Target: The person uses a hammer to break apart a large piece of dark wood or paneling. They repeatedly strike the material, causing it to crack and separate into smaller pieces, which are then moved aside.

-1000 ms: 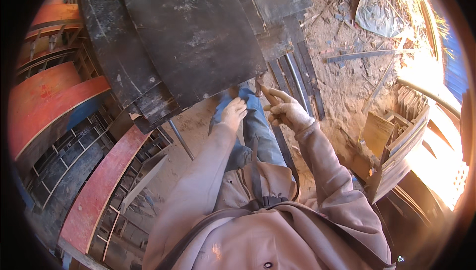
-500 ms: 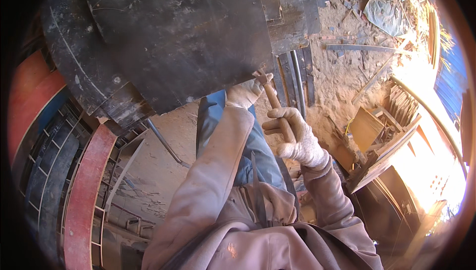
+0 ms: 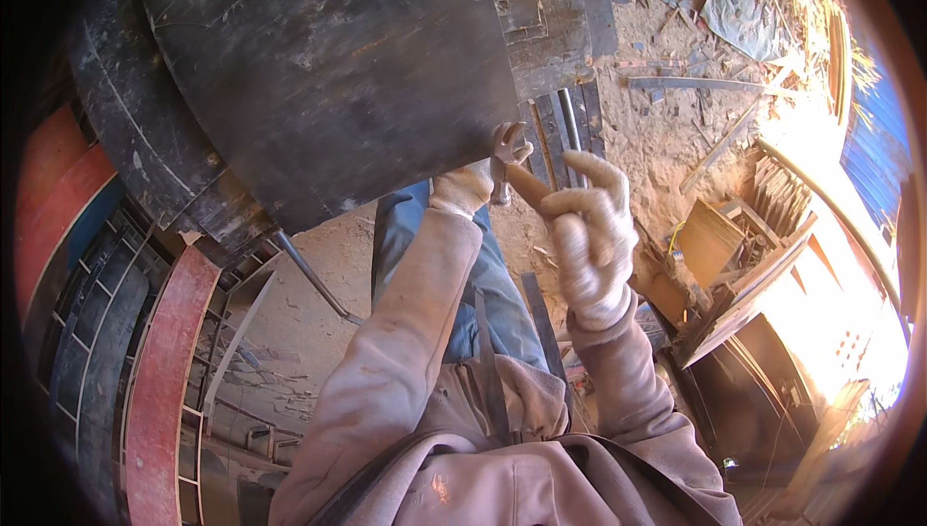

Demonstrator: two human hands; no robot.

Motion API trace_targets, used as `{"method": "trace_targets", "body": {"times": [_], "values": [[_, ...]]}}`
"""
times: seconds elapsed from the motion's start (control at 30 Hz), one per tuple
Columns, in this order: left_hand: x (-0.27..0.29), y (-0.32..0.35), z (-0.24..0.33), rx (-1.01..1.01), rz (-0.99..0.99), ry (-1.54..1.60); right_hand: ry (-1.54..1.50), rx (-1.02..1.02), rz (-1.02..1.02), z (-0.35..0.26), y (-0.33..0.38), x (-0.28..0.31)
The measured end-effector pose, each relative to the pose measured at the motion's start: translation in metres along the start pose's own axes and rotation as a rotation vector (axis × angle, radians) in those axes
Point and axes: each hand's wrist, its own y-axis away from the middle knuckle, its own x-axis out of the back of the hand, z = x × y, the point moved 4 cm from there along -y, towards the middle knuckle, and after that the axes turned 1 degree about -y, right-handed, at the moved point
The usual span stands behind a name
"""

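Observation:
My right hand (image 3: 596, 236), in a pale work glove, is closed around the wooden handle (image 3: 527, 188) of a claw hammer. The hammer's metal head (image 3: 504, 151) is at the near right corner of a large black board (image 3: 338, 62), beside my left hand. Also gloved, my left hand (image 3: 462, 188) lies against the board's near edge with its fingers curled. Their tips are hidden by the board and the hammer, so what they hold does not show. The right glove is slightly smeared by motion.
Metal legs (image 3: 314, 280) stand under the black board. Curved red panels (image 3: 174, 381) with ribbed frames are stacked at left. Wood offcuts and a plastic sheet (image 3: 748, 12) litter the dirt floor at far right. A pile of wooden boards (image 3: 744, 284) lies at right.
My right hand has risen slightly up and to the right, its grip on the hammer turned. The hammer head now sits lower beside my left hand. The view has shifted a little.

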Motion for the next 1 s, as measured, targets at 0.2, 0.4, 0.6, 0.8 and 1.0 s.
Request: {"method": "trace_targets", "body": {"times": [0.2,0.4,0.6,0.8,1.0], "values": [[0.004,0.009,-0.016,-0.106,0.033,-0.721,-0.655,-0.338,0.237,0.04,-0.003,-0.012],[0.014,0.007,-0.003,-0.061,0.017,-0.902,-0.631,-0.532,0.153,0.056,-0.033,-0.044],[0.025,-0.002,0.006,0.004,0.014,-0.674,-0.493,-0.618,0.174,0.047,-0.069,-0.057],[0.026,-0.014,0.0,-0.032,0.105,-0.713,-0.291,-0.456,0.13,0.042,-0.1,-0.068],[0.013,-0.024,-0.007,0.012,-0.017,-0.758,-0.272,-0.381,0.196,0.035,-0.1,-0.061]]}}
